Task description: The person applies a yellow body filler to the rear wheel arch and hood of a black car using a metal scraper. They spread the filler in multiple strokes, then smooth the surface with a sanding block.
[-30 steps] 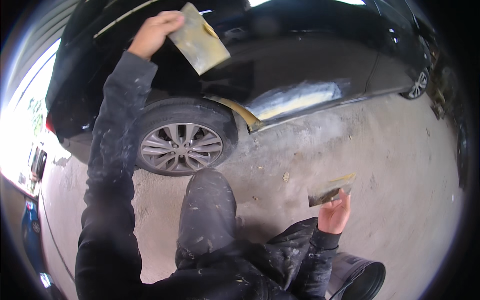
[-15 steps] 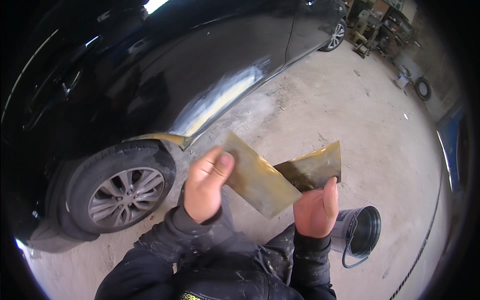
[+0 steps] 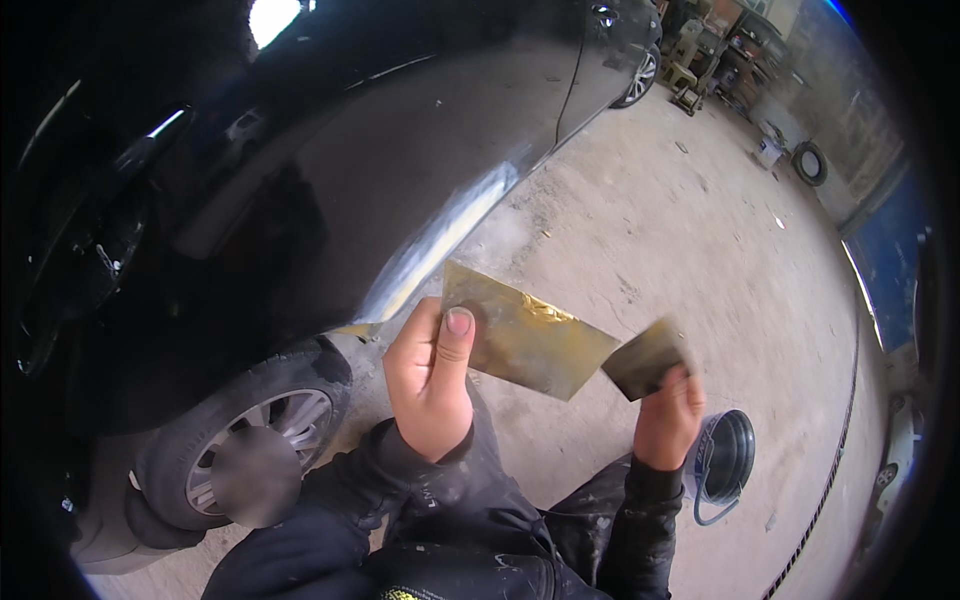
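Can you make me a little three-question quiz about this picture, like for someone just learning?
1. Choose: which hand is nearer the round grey bucket with a curved handle? A) left B) right
2. True or false: the left hand is empty.
3. Fill in: the glossy black car has a ___ streaky patch low on its side.

Key: 1. B, the right hand. 2. False, it holds a thin rectangular yellow-grey sheet. 3. Whitish.

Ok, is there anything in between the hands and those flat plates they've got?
No, nothing visible is in between. The left hand grips the left plate directly, with its thumb over the near face. The right hand holds the right plate, though blur hides the exact grip.
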Demonstrator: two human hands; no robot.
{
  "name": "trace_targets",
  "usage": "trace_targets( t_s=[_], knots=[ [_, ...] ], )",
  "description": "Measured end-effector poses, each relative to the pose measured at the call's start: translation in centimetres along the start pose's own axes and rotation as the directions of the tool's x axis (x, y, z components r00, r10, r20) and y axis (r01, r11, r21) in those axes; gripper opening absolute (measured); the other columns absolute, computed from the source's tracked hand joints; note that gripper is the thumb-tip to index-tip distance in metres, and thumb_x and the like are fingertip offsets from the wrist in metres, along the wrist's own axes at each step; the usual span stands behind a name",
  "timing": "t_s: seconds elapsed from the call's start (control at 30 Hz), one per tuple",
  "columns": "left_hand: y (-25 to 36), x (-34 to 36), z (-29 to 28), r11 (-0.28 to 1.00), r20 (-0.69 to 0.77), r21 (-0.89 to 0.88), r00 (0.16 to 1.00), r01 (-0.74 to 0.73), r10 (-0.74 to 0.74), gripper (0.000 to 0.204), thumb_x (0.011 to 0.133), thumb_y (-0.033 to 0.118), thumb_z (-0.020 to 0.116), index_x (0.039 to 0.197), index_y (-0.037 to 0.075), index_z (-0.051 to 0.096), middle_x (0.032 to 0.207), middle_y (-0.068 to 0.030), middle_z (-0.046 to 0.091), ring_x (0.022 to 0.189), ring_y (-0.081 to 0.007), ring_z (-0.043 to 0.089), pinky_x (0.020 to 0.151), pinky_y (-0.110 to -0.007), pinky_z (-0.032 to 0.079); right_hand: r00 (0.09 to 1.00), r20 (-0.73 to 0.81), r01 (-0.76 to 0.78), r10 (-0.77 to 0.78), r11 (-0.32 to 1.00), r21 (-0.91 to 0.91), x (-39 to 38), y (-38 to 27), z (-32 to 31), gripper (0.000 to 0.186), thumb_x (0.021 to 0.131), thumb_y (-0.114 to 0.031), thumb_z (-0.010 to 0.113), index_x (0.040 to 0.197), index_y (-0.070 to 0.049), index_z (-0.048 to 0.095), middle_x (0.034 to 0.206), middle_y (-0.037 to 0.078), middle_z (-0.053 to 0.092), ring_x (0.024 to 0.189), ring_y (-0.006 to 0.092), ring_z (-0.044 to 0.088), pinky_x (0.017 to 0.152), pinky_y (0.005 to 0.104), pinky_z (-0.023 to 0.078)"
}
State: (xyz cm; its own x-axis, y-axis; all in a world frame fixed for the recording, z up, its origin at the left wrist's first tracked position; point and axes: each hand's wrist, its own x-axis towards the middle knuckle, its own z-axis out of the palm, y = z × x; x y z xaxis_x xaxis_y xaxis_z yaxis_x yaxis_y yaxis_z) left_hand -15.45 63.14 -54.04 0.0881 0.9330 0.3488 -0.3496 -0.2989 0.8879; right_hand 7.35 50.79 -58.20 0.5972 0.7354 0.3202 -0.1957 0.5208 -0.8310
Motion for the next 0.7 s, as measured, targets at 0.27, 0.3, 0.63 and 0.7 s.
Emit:
trace_targets(
  t_s=[0.27,0.3,0.63,0.7],
  knots=[
    [-1.1,1.5,-0.4,0.882,-0.197,0.386,0.909,-0.271,0.366,0.03,0.112,0.025,0.057,0.097,-0.001,0.061,0.072,-0.0035,0.061,0.067,-0.0064,0.048,0.061,-0.025,0.041,0.86,-0.154,0.337,-0.487,0.767,-0.546,1.7,3.8,11.0,0.029,0.094,0.009,0.058,0.121,0.004,0.068,0.117,0.018,0.076,0.112,0.0252,0.07,0.095,0.0391,0.054],
    [-1.3,1.5,-0.3,0.867,-0.201,0.422,0.905,-0.266,0.376,0.03,0.112,0.025,0.057,0.097,-0.001,0.061,0.072,-0.0037,0.06,0.066,-0.0065,0.048,0.061,-0.025,0.041,0.815,0.113,0.503,-0.569,0.596,-0.626,1.9,3.6,11.4,0.031,0.091,0.009,0.059,0.119,0.001,0.07,0.118,0.019,0.076,0.115,0.0294,0.07,0.099,0.0435,0.052],
    [-3.2,1.1,2.1,0.724,-0.199,0.628,0.84,-0.286,0.504,0.038,0.113,0.03,0.051,0.113,-0.007,0.061,0.091,-0.0042,0.067,0.078,-0.0055,0.052,0.071,-0.022,0.042,0.692,0.454,0.722,-0.561,0.534,-0.441,5.2,5.9,12.9,0.044,0.077,0.002,0.067,0.119,-0.009,0.078,0.124,0.013,0.076,0.123,0.0388,0.067,0.108,0.0508,0.043],
    [-3.5,1.1,2.5,0.745,-0.214,0.599,0.838,-0.293,0.502,0.038,0.113,0.03,0.052,0.113,-0.007,0.061,0.098,-0.0071,0.069,0.084,-0.0071,0.057,0.077,-0.024,0.046,0.695,0.506,0.716,-0.511,0.557,-0.421,5.6,6.5,13.0,0.031,0.083,0.006,0.065,0.111,-0.002,0.077,0.118,0.019,0.077,0.117,0.0426,0.07,0.104,0.0525,0.047]
  ],
)
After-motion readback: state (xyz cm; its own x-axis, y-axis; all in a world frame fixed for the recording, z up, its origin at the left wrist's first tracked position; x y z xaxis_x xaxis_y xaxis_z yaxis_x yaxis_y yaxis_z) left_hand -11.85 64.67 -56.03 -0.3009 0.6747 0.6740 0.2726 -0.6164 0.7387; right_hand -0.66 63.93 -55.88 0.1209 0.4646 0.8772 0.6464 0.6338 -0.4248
